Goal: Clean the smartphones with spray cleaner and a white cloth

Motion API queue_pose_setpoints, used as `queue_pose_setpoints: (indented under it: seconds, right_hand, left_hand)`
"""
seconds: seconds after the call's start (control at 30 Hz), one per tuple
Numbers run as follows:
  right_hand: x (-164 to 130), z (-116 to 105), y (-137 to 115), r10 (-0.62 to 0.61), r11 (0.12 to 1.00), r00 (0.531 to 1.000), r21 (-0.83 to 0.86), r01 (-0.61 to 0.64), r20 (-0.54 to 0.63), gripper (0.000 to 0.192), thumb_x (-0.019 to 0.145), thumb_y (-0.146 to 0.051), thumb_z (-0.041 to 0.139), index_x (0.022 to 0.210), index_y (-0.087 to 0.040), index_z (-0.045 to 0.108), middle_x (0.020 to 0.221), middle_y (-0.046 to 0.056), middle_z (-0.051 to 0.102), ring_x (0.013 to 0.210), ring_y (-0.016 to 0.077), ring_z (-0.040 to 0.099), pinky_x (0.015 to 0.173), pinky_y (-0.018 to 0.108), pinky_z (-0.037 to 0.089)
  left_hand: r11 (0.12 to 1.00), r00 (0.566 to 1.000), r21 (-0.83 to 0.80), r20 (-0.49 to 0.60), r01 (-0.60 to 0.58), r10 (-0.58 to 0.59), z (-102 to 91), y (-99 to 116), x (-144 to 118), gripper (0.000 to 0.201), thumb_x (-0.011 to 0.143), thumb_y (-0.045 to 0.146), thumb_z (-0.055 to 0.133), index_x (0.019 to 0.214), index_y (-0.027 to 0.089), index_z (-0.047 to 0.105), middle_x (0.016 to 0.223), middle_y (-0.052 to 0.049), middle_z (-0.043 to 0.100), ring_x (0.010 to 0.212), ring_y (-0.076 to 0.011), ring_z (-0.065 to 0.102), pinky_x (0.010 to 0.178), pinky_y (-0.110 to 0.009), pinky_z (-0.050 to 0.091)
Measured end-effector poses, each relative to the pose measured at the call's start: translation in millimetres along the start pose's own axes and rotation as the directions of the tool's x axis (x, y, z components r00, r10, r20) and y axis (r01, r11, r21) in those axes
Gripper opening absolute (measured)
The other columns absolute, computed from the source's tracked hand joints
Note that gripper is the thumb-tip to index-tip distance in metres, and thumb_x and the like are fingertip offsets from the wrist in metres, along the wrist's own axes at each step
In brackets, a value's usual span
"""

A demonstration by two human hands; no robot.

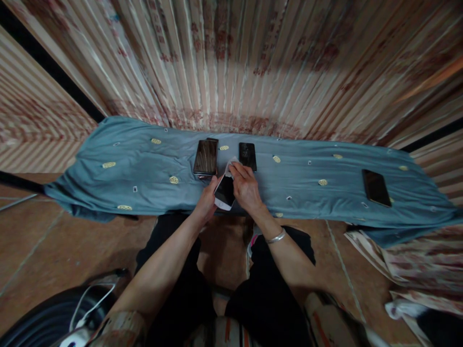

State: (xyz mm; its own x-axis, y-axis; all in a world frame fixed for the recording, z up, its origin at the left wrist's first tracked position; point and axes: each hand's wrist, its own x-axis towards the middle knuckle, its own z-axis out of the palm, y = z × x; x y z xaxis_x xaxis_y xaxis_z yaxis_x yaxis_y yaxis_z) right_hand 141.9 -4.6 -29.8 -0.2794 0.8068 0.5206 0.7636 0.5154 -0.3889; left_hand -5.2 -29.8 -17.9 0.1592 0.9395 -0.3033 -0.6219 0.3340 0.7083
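White-framed, black-screened smartphone, above the near edge of the blue, cloth-covered surface: left grip clasps it; right grip pinches a thin white cloth-like sheet over its far end. Wiping seems underway, unfinished.

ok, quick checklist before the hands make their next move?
1. White-edged phone gripped: ok, left hand has its side.
2. White wipe under right hand: ok, at the phone's far end; cloth or paper, cannot tell.
3. Screen fully exposed: not ok, the wipe and right hand cover part.
4. Phone stack squared up: not ok, a lower phone juts out behind the top one.
5. Dark phone beyond the right hand untouched: cannot tell, they overlap in this view.
6. Far-right phone away from both hands: ok, lying on the blue cover.
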Motion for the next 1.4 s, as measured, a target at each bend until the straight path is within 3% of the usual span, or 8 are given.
queue_pose_setpoints:
  seconds: [0.2,0.4,0.63,0.83,1.0,1.17,1.3,1.4]
  right_hand:
    - [-4,4,-10,-0.037,0.999,0.999,0.012,0.037,0.026,0.052,0.101,-0.007,0.040,0.145,-0.010,0.068,0.150,0.018,0.068,0.138,0.0302,0.060,0.124,0.053,0.049]
    - [-8,9,-28,-0.093,0.996,0.992,0.023,0.092,0.083,0.051,0.101,-0.007,0.045,0.147,-0.012,0.067,0.153,0.017,0.066,0.137,0.0287,0.061,0.125,0.049,0.049]
    - [-5,6,-20,-0.059,0.998,0.998,-0.006,0.059,0.038,0.050,0.102,-0.008,0.043,0.144,-0.010,0.069,0.150,0.017,0.068,0.138,0.0295,0.061,0.126,0.050,0.049]
    - [-11,7,-38,-0.116,0.993,0.990,0.005,0.116,0.079,0.049,0.102,-0.007,0.045,0.145,-0.013,0.069,0.151,0.015,0.068,0.136,0.0279,0.063,0.124,0.047,0.052]
    - [-13,6,-50,-0.176,0.984,0.978,0.044,0.172,0.112,0.046,0.105,-0.009,0.045,0.143,-0.010,0.070,0.151,0.017,0.068,0.136,0.0286,0.063,0.123,0.047,0.052]
    - [-18,9,-50,-0.216,0.975,0.974,0.070,0.212,0.069,0.047,0.105,-0.009,0.042,0.143,-0.012,0.070,0.150,0.017,0.069,0.136,0.0270,0.064,0.122,0.047,0.054]
    - [-23,13,-49,-0.254,0.963,0.967,0.101,0.251,0.019,0.046,0.106,-0.009,0.042,0.140,-0.014,0.072,0.146,0.015,0.072,0.135,0.0268,0.065,0.120,0.047,0.056]
    - [-24,14,-47,-0.272,0.954,0.962,0.134,0.268,0.017,0.046,0.106,-0.009,0.043,0.140,-0.015,0.073,0.144,0.014,0.072,0.134,0.0266,0.066,0.120,0.047,0.057]
  left_hand:
    - [1.000,0.999,-0.011,-0.045,0.004,-0.005,-2.7,-1,3,0.040,0.109,0.039,0.053,0.119,0.012,0.080,0.113,-0.013,0.085,0.128,-0.0287,0.073,0.116,-0.040,0.050]
    - [0.993,0.996,-0.117,-0.091,0.000,-0.011,-0.9,7,5,0.047,0.110,0.043,0.050,0.137,0.011,0.072,0.127,-0.015,0.081,0.130,-0.0274,0.071,0.117,-0.040,0.050]
    - [0.994,0.996,-0.096,-0.063,0.061,-0.068,10.2,11,-1,0.057,0.112,0.051,0.036,0.126,0.014,0.078,0.119,-0.012,0.083,0.132,-0.0299,0.070,0.117,-0.043,0.050]
    - [0.988,0.991,-0.140,-0.106,0.063,-0.079,7.3,15,2,0.059,0.112,0.055,0.036,0.124,0.014,0.077,0.118,-0.013,0.082,0.122,-0.0271,0.075,0.107,-0.037,0.057]
    - [0.987,0.984,-0.152,-0.166,0.045,-0.070,4.1,22,3,0.064,0.108,0.063,0.040,0.112,0.013,0.079,0.103,-0.013,0.084,0.109,-0.0252,0.079,0.096,-0.032,0.062]
    - [0.994,0.985,-0.103,-0.161,0.044,-0.061,7.5,28,0,0.068,0.109,0.062,0.032,0.096,0.016,0.080,0.087,-0.012,0.082,0.098,-0.0264,0.081,0.090,-0.036,0.066]
    - [0.993,0.985,-0.116,-0.170,0.018,-0.038,8.5,29,1,0.063,0.110,0.058,0.035,0.075,0.022,0.075,0.067,-0.008,0.074,0.087,-0.0235,0.080,0.084,-0.032,0.066]
    - [0.989,0.983,-0.145,-0.184,-0.038,0.011,7.7,28,3,0.061,0.110,0.057,0.035,0.080,0.023,0.075,0.064,-0.005,0.072,0.089,-0.0217,0.079,0.086,-0.032,0.065]
